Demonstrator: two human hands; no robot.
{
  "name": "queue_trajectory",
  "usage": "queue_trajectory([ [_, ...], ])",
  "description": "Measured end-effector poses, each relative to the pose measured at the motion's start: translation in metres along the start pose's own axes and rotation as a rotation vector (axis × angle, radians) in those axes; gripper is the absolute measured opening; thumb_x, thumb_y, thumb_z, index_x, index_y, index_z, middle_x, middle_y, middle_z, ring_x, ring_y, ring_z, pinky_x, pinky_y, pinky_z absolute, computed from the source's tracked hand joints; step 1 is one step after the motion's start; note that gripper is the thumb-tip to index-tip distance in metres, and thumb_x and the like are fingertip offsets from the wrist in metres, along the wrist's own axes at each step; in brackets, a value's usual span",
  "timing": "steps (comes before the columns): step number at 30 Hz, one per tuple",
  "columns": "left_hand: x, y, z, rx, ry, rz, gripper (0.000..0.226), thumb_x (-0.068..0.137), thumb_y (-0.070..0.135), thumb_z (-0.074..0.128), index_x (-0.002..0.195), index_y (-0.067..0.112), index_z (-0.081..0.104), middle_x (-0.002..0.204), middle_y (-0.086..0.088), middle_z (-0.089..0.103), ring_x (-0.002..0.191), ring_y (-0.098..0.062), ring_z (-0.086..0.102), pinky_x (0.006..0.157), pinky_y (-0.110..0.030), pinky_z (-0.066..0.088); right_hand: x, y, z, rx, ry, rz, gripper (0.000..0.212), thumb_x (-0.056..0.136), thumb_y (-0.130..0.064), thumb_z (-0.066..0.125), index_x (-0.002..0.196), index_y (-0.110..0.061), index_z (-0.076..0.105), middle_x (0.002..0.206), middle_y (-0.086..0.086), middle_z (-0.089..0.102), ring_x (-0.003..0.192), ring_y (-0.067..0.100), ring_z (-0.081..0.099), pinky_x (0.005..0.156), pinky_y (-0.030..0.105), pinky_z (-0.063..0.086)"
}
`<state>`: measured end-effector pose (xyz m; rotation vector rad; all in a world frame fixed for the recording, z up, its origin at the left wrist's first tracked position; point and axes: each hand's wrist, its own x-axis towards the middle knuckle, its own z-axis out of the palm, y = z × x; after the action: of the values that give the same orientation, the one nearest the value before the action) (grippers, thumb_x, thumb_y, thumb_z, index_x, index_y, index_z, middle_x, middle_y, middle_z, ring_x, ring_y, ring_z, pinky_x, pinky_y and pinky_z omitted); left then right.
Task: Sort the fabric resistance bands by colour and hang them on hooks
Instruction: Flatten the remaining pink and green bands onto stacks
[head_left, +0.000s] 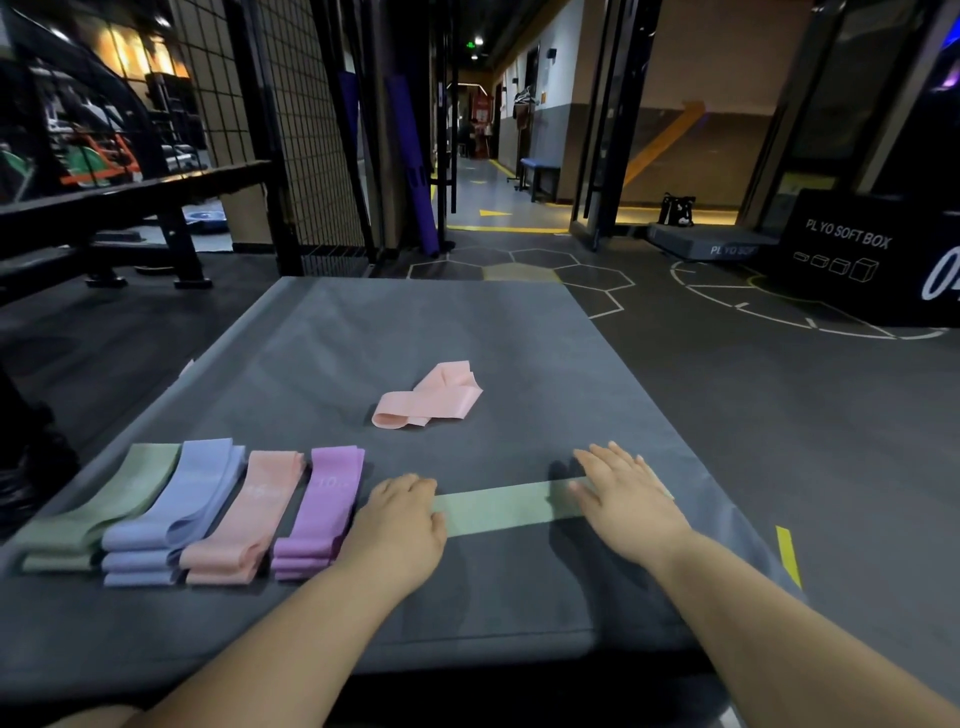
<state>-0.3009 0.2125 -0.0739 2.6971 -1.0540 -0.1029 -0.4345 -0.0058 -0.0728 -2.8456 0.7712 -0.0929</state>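
Note:
A pale green band (498, 506) lies flat and stretched out on the grey table (467, 322). My left hand (402, 519) presses palm-down on its left end. My right hand (628, 493) lies flat, fingers spread, on its right end. To the left stand four sorted piles: green bands (104, 499), blue bands (176, 514), peach bands (249, 514) and purple bands (324, 509). A loose, crumpled peach band (428, 397) lies farther back near the table's middle.
A wire grid wall (291, 119) and a black bench (130, 218) stand at the back left. A black plyo soft box (872, 254) sits on the floor at the right. A corridor (483, 176) runs straight ahead. No hooks are visible.

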Motion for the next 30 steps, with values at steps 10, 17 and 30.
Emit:
queue_trajectory([
  [10, -0.001, 0.004, -0.01, -0.054, 0.055, -0.087, 0.019, 0.089, 0.033, 0.052, 0.104, 0.023, 0.048, 0.115, 0.0, 0.048, 0.104, -0.024, 0.047, 0.084, -0.033, 0.041, -0.003, -0.073, 0.0, 0.262, 0.072, -0.259, 0.031, 0.095, -0.012, 0.049, 0.115, -0.024, 0.07, 0.115, 0.0, 0.059, 0.115, 0.019, 0.052, 0.094, 0.023, 0.04],
  [17, 0.007, 0.001, -0.007, -0.585, 0.062, -0.105, 0.034, 0.083, 0.014, 0.063, 0.109, 0.03, 0.049, 0.117, 0.007, 0.052, 0.1, -0.012, 0.055, 0.089, -0.025, 0.046, -0.002, -0.097, 0.005, 0.361, -0.076, -0.282, 0.027, 0.101, -0.035, 0.048, 0.112, -0.022, 0.07, 0.11, 0.002, 0.063, 0.108, 0.018, 0.055, 0.092, 0.028, 0.042],
  [30, 0.004, 0.001, -0.009, -0.942, -0.066, 0.028, 0.063, 0.078, -0.012, 0.053, 0.123, 0.03, 0.038, 0.13, 0.005, 0.049, 0.103, -0.008, 0.061, 0.08, -0.018, 0.049, 0.01, -0.099, -0.005, 0.666, -0.043, 0.107, 0.029, 0.092, -0.032, 0.06, 0.077, -0.008, 0.058, 0.07, 0.003, 0.054, 0.068, 0.019, 0.05, 0.065, 0.031, 0.041],
])
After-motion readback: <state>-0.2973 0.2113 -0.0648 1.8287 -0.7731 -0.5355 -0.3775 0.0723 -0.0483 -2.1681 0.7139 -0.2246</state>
